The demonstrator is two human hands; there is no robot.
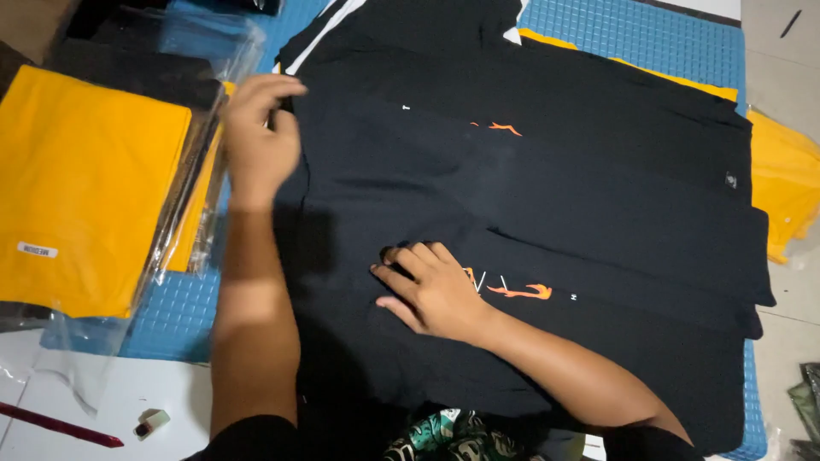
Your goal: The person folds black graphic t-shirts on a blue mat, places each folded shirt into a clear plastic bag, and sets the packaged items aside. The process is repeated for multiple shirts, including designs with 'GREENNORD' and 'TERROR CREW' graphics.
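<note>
Seemingly lengthwise left-to-right, black shirt (530, 196): left hand (256, 141) pinches its edge, right hand (431, 290) presses flat.

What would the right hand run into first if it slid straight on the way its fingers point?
The right hand lies flat on the black shirt, fingers aimed left. Going on, it would probably meet the left forearm first, though depth there is unclear.

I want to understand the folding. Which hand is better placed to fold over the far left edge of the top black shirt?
Probably the left hand: its fingers already touch that edge of the black shirt. The right hand lies flat mid-shirt, pressing it down.
</note>
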